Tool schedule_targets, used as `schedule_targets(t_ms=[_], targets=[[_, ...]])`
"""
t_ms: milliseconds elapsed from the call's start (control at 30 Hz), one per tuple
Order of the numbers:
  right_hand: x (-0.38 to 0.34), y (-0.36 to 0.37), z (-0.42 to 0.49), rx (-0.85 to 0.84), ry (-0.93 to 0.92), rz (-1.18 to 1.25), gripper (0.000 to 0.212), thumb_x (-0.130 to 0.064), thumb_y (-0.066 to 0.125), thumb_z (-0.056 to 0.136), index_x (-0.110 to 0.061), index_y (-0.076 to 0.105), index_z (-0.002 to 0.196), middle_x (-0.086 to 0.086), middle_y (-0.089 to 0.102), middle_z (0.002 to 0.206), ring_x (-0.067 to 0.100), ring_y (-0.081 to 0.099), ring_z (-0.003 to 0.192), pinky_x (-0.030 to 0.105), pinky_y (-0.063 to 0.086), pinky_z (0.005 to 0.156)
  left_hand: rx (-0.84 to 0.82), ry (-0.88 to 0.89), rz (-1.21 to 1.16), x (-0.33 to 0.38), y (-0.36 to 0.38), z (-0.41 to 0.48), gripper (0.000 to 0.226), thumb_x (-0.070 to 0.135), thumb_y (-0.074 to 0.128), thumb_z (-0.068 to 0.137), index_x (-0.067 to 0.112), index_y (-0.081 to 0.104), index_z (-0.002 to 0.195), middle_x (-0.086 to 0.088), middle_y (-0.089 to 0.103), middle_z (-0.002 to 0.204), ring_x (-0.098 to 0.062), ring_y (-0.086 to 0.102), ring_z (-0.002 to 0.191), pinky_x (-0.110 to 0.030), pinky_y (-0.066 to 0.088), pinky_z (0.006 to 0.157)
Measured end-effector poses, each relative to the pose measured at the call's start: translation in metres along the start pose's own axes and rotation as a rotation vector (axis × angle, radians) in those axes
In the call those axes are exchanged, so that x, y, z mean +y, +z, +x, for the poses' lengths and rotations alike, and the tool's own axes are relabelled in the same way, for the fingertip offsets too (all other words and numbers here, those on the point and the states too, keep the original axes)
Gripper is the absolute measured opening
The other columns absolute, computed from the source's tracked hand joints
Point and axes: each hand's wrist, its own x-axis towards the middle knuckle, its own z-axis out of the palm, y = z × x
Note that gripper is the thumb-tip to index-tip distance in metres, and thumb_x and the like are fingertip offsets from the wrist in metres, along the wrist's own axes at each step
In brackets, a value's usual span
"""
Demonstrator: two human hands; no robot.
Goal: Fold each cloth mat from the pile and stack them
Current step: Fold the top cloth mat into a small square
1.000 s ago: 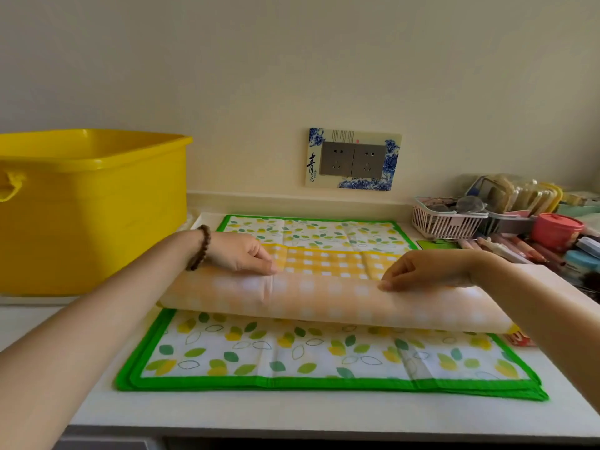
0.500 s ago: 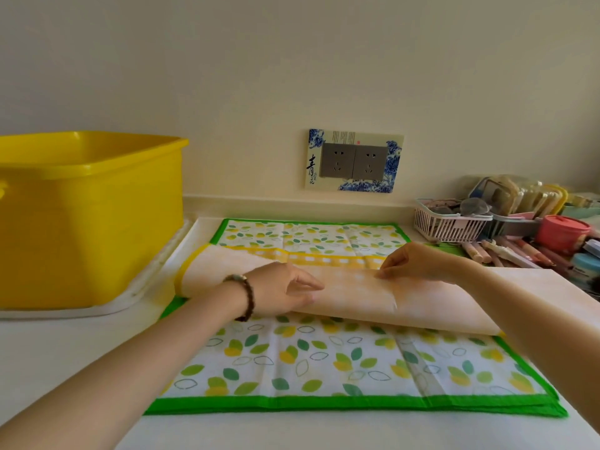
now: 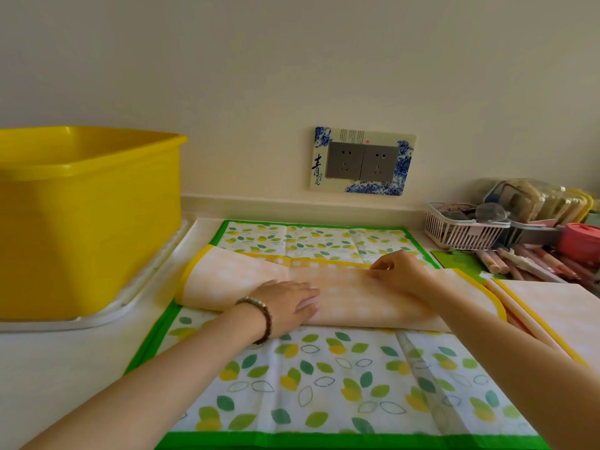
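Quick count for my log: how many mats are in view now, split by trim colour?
Yellow-trimmed mats: 2, the half-folded mat the left hand presses and the right hand pinches, plus the folded mat at right; extra layers there cannot be told.
Green-trimmed leaf mat: 1, spread flat beneath.
Total: 3 in view.
The green patch by the pens is too hidden to count.

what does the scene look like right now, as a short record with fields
left hand: flat, pressing on the orange checked mat
right hand: pinching that mat's far edge
orange checked mat: folded over, lying on the green leaf mat
green leaf mat: spread flat on the counter
folded stack: orange cloth at the right, beside the right forearm
surroundings: yellow tub on a white tray at left; white basket at back right
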Motion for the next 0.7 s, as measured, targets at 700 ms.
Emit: schedule_targets(t_ms=[700], targets=[[-0.025,0.029,-0.001,0.220,0.026,-0.031,0.031,-0.021,0.052,0.092,-0.021,0.061,0.122,0.005,0.060,0.128,0.026,0.055,0.116,0.037,0.042,0.101,0.063,-0.040,-0.053,-0.012,0.016,0.032,0.051,0.047,0.019,0.099,0.034,0.015,0.148,0.012,0.004,0.158,-0.009,0.003,0.145,-0.037,-0.001,0.117]])
